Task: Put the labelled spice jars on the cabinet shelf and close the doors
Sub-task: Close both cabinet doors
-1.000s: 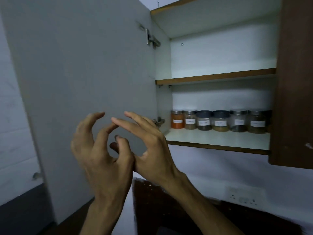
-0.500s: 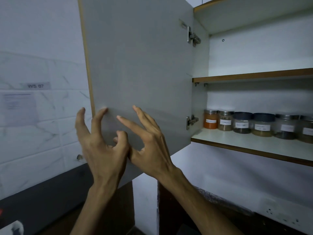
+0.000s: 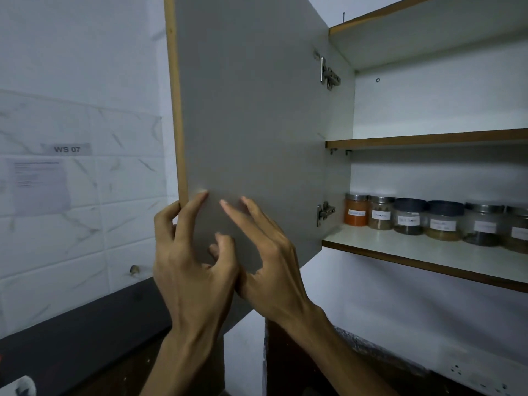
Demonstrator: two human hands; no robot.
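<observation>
The labelled glass spice jars point(image 3: 434, 221) stand in a row on the lower white cabinet shelf point(image 3: 414, 247), so the doors are what remains. The left hand point(image 3: 191, 252) grips the wooden free edge of the open grey cabinet door point(image 3: 251, 124), fingers wrapped round it. The right hand point(image 3: 268, 264) rests spread fingertips on the door's inner face, holding nothing. I'd swing it steadily on its metal hinges point(image 3: 328, 72), slipping fingers clear before it meets the frame.
</observation>
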